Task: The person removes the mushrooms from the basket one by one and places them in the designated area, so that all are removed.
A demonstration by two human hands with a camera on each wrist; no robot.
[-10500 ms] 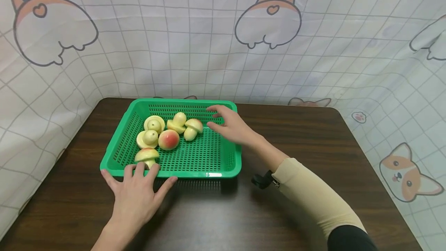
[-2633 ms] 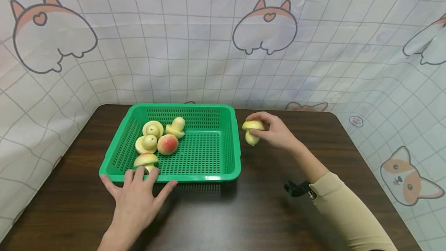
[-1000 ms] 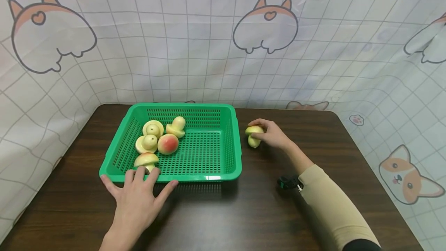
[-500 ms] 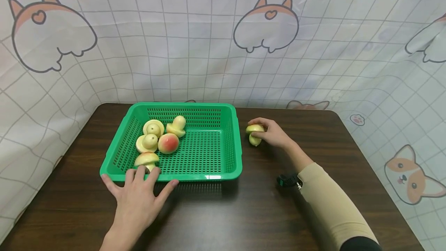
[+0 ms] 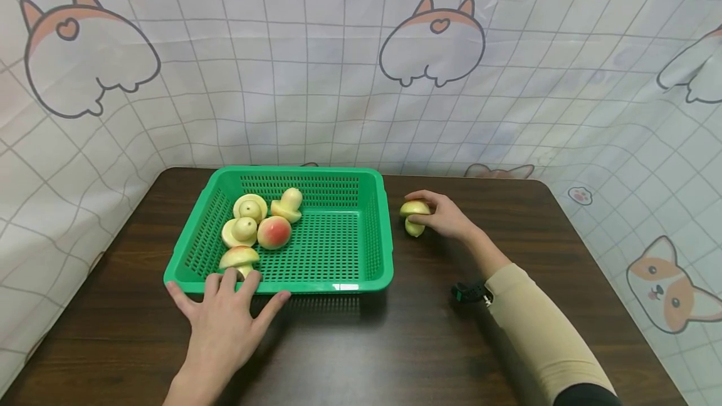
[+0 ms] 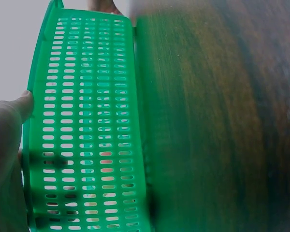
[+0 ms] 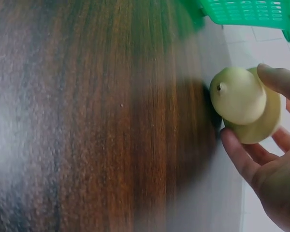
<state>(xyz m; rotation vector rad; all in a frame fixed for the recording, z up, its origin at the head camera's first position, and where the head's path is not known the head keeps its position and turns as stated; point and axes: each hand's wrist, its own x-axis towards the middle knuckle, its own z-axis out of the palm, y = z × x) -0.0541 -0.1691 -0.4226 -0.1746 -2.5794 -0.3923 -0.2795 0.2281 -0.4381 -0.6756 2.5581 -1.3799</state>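
A green perforated plastic basket (image 5: 316,287) sits on the left of the table. My left hand (image 5: 222,324) holds its near rim, the fingers bent over the edge and the thumb (image 6: 24,104) on the outside. Right of the basket, my right hand (image 5: 445,215) grips a pale yellow toy mushroom (image 5: 414,208), thumb and fingers around its cap. Its stem (image 7: 237,94) points toward the right wrist camera, low over or touching the table; I cannot tell which. Several toy mushrooms (image 5: 239,257) lie in the basket's left half, beside a round red-and-yellow piece (image 5: 274,232).
The dark wood-grain table (image 5: 350,356) extends in front of the basket and to the right. A white grid-patterned cloth (image 5: 316,67) with cartoon dogs hangs behind and at both sides. A black strap (image 5: 470,293) is on the right wrist by the beige sleeve (image 5: 547,331).
Earlier, my right hand took a toy mushroom from the basket and carried it right, outside the basket, then lowered it. Over the last second, both hands stay nearly still.
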